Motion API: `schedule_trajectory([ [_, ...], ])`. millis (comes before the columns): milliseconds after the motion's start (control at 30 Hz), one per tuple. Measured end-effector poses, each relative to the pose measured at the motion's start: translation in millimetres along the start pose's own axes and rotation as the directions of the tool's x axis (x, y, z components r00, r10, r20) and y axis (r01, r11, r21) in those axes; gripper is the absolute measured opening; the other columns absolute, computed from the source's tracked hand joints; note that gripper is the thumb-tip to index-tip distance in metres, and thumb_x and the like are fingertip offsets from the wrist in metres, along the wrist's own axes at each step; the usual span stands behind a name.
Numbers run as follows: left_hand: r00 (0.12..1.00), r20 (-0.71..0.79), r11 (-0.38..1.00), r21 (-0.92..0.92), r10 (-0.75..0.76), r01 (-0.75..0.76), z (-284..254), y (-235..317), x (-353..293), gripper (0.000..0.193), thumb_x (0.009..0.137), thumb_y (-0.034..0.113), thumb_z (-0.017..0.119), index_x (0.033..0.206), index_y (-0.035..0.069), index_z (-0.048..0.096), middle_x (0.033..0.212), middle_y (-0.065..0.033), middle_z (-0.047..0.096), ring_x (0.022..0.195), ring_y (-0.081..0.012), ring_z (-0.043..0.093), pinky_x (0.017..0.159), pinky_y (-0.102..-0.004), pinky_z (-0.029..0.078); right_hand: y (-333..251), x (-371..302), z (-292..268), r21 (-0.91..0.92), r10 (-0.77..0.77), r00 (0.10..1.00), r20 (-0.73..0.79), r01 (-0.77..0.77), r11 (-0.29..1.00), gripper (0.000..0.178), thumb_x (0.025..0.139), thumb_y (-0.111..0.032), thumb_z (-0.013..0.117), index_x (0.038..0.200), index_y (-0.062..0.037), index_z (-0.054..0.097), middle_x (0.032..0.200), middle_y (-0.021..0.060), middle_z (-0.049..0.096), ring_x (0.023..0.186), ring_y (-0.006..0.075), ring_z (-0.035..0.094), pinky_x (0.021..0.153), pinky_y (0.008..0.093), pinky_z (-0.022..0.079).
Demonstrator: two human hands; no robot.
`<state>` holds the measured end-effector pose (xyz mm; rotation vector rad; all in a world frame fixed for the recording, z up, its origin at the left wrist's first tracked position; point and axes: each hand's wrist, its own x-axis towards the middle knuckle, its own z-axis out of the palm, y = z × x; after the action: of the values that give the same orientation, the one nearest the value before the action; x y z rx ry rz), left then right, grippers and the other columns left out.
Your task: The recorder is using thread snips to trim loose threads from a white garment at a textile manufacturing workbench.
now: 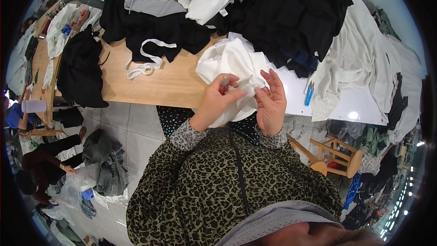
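At the far left, low by the floor, another person (38, 173) bent over a clear plastic bag (77, 184), well apart from the work. A black cloth (79, 70) hung over the left edge of the tabletop (168, 84). A loose white strap (145, 59) lay on the bare wood near the middle.

The left hand (218, 100) was closed, its fingers curled around a small tool with a red part (224, 85). What kind of tool it was could not be told. It touched the white cloth (232, 64), which lay bunched at the near edge of the tabletop and hung down toward the person's lap. The right hand (271, 100) was half open, with its fingertips pinching a fold of the same white cloth just beside the tool.

The two hands were very close together. If the tool had a sharp tip, it could have slipped and poked a finger of the right hand, or made a hole in the cloth. The cloth could also have slid off the near edge, since much of it hung free.

To the right, a big black pile (291, 13) lay just behind the white cloth, and a blue tool (309, 94) lay on the white part of the tabletop near a pale sheet (359, 59).
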<state>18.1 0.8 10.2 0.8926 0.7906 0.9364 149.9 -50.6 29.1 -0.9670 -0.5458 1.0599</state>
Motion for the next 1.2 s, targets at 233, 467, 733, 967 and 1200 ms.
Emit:
schedule_trajectory([
  [233,0.96,0.062,0.891,0.36,0.274,-0.277,1.9,1.4,-1.8,0.024,0.077,0.007,0.069,0.096,0.001,0.058,0.091,0.0006,0.053,0.067,-0.0052,0.049,0.059,-0.0184,0.043,4.5,-1.2,-2.2,0.047,0.11,0.994,-0.015,-0.11,0.993,0.045,0.082,0.007,0.054,0.125,-0.0009,0.044,0.119,0.0124,0.049,0.093,0.0108,0.054,0.081,0.0223,0.045],
  [467,0.968,0.093,0.941,0.232,0.231,-0.247,0.0,-8.2,4.6,0.024,0.08,0.006,0.064,0.101,-0.002,0.057,0.081,-0.004,0.055,0.066,-0.0088,0.052,0.059,-0.0198,0.042,4.1,-2.2,1.8,0.014,0.089,0.996,-0.012,-0.089,0.996,0.039,0.083,0.006,0.054,0.121,-0.0004,0.046,0.115,0.0111,0.051,0.093,0.0112,0.054,0.079,0.0228,0.046],
  [733,0.921,0.234,0.692,0.608,0.311,-0.388,-4.4,11.6,-11.6,0.036,0.082,0.012,0.065,0.112,-0.001,0.052,0.081,-0.0083,0.059,0.072,-0.0116,0.056,0.066,-0.0219,0.045,6.4,2.2,-1.1,0.125,0.17,0.983,-0.072,-0.16,0.979,0.033,0.082,0.007,0.054,0.114,-0.0004,0.048,0.111,0.0103,0.052,0.094,0.0139,0.054,0.079,0.0246,0.048],
  [967,0.942,0.219,0.685,0.647,0.253,-0.335,0.8,12.3,-12.5,0.035,0.079,0.012,0.068,0.105,-0.001,0.047,0.084,-0.0113,0.061,0.072,-0.0141,0.06,0.065,-0.0252,0.049,6.6,1.5,-0.1,0.103,0.146,0.988,-0.057,-0.14,0.985,0.031,0.082,0.007,0.055,0.112,0.0007,0.049,0.109,0.0107,0.053,0.093,0.0143,0.055,0.079,0.0248,0.048],
  [1200,0.964,0.218,0.808,0.535,0.15,-0.247,-1.5,9.1,-8.4,0.033,0.08,0.009,0.066,0.105,-0.001,0.047,0.086,-0.008,0.061,0.074,-0.0097,0.057,0.067,-0.0224,0.047,6.2,0.7,0.9,0.095,0.135,0.989,-0.056,-0.129,0.987,0.029,0.082,0.006,0.055,0.111,0.0011,0.05,0.109,0.0111,0.054,0.092,0.0144,0.055,0.078,0.0248,0.048],
])
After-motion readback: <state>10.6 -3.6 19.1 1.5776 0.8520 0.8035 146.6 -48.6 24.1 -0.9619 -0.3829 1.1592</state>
